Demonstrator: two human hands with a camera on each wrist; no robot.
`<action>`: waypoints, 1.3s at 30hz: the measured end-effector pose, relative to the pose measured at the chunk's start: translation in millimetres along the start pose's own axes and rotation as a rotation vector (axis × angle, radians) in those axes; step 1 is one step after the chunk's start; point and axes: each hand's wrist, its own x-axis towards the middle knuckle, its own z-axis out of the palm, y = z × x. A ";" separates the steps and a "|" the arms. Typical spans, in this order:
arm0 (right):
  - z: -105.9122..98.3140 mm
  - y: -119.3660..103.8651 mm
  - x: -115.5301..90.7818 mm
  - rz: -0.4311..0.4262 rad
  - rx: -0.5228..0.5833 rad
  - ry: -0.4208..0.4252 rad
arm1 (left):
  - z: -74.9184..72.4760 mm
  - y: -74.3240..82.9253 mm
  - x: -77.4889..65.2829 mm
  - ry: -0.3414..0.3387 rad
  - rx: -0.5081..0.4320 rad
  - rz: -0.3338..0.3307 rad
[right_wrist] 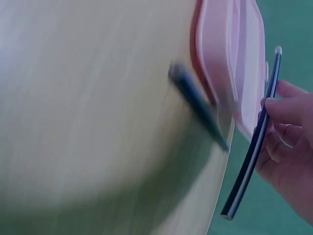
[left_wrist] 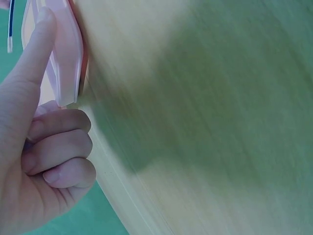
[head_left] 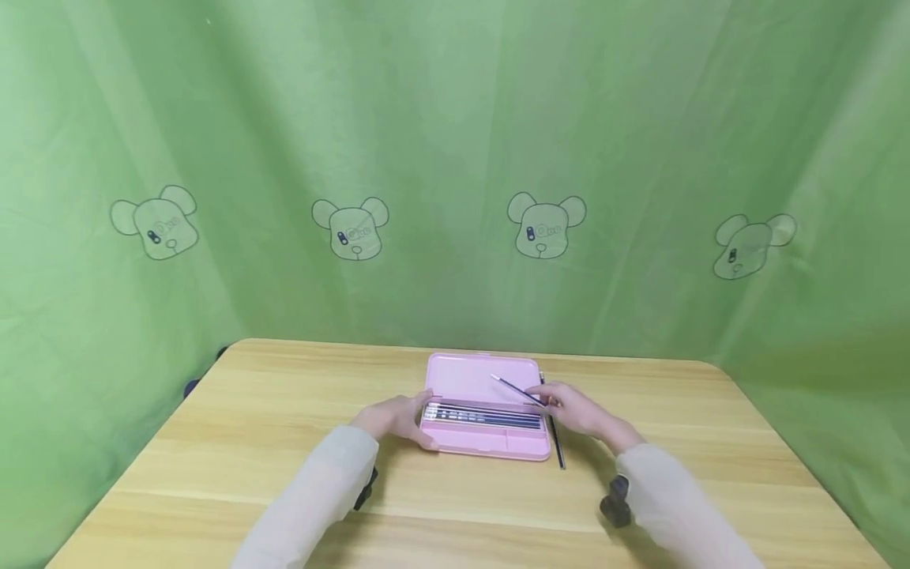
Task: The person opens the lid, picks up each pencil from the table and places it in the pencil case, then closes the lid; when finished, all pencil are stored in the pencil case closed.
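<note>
An opened pink pencil case [head_left: 462,439] lies on the table, lid [head_left: 455,375] tipped back toward the curtain. Several dark striped pencils [head_left: 490,417] lie side by side in its long compartment. My left hand [head_left: 394,415] grips the case's left end, thumb over the near corner; the left wrist view shows the other fingers curled beside that end. Above the right end, my right hand [head_left: 579,409] pinches a dark pencil [right_wrist: 244,166] with a pale stripe between thumb and fingers, slanted over the lid. Another dark pencil [head_left: 558,450] lies on the table along the case's right side.
The light wooden table [head_left: 284,442] ends at a green curtain [head_left: 441,118] printed with bear heads. A small divided compartment [head_left: 526,442] sits at the case's front right. Dark wrist devices show under both sleeves.
</note>
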 end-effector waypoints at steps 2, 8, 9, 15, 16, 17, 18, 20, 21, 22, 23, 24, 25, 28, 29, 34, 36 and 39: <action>5.7 -2.6 6.5 -0.059 0.005 -0.012 | -0.1 0.1 0.3 -0.002 -0.005 -0.001; 24.7 -4.6 27.2 -0.276 -0.032 -0.033 | -0.3 -0.7 0.8 -0.007 0.000 -0.008; 27.5 -7.0 30.3 -0.277 -0.042 -0.037 | -0.4 -1.0 0.8 -0.006 -0.001 -0.008; 36.1 -28.1 41.4 -0.168 -0.124 -0.087 | -1.5 -0.3 1.7 -0.003 0.003 0.001; 37.7 -30.0 43.2 -0.158 -0.141 -0.094 | -1.4 -0.4 2.1 -0.003 0.005 0.002; 39.3 -31.8 45.1 -0.152 -0.153 -0.100 | -1.5 -0.4 2.3 -0.002 0.008 0.004; 41.0 -33.2 46.9 -0.147 -0.162 -0.104 | -1.3 -0.8 2.7 -0.003 0.010 0.006; 44.9 -35.5 50.2 -0.130 -0.172 -0.117 | -1.0 -1.3 3.4 -0.004 0.012 0.007; 46.9 -36.3 51.8 -0.119 -0.168 -0.124 | -1.0 -1.3 3.4 -0.006 0.010 0.006; 48.9 -36.6 53.6 -0.113 -0.167 -0.130 | -1.1 -1.4 3.2 -0.007 0.009 0.005; 50.6 -37.3 55.0 -0.102 -0.161 -0.138 | -1.1 -1.4 2.8 -0.009 0.007 0.006; 52.3 -37.4 56.0 -0.093 -0.160 -0.144 | -1.2 -1.4 2.5 -0.010 0.003 0.007; 53.4 -38.0 56.8 -0.083 -0.156 -0.149 | -1.4 -1.2 2.2 -0.011 -0.001 0.008; 56.3 -37.4 58.9 -0.073 -0.160 -0.157 | -1.9 -0.8 1.3 -0.012 -0.006 0.012; 57.0 -36.9 59.3 -0.067 -0.163 -0.158 | -1.8 -0.8 1.3 -0.012 -0.005 0.012; 58.3 -33.8 60.0 -0.083 -0.200 -0.156 | -1.7 -0.4 1.6 -0.014 0.007 0.007; 58.2 -33.8 60.1 -0.087 -0.211 -0.155 | -1.9 -0.3 1.5 -0.012 0.006 0.008; 57.7 -34.3 60.3 -0.079 -0.209 -0.161 | -1.4 -0.5 1.7 -0.009 0.004 0.012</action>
